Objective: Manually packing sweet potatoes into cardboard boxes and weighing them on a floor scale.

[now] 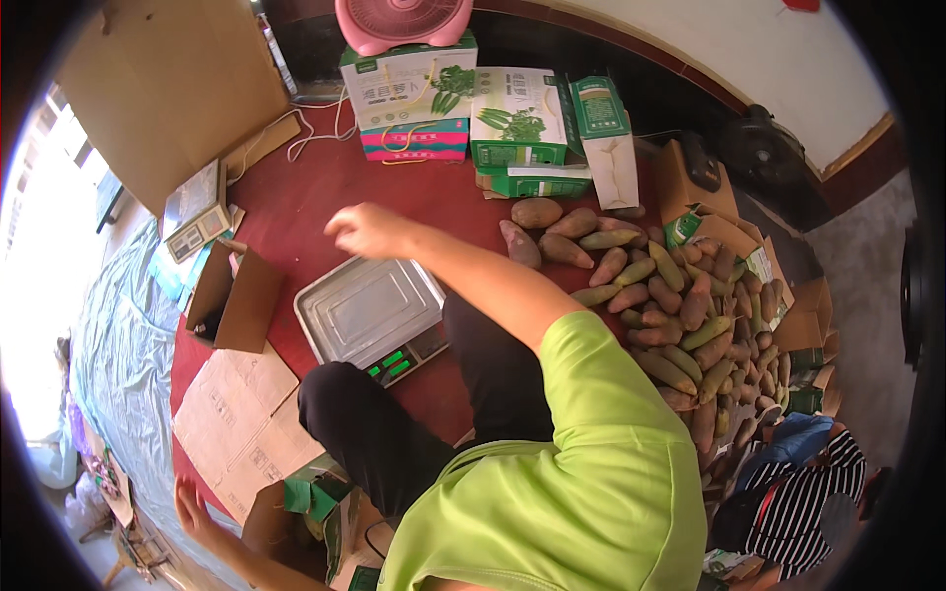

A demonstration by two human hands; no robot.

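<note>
My right hand (370, 231) reaches forward and left over the red floor, just beyond the far edge of a digital scale (370, 310) with a bare metal tray and a green lit display. Its fingers hang loosely and hold nothing. My left hand (192, 504) is at the lower left, fingers spread, next to flattened cardboard sheets (241, 414). I squat in a green shirt and black trousers behind the scale. To the right lies a big heap of sweet potatoes (680, 315), clear of both hands.
Green-and-white cartons (517, 123) and a pink fan (399, 20) stand at the back. An open brown box (236, 300) sits left of the scale, near a small second scale (197, 231) and a blue sheet (118, 345). Another person in a striped top (803, 502) is at the lower right.
</note>
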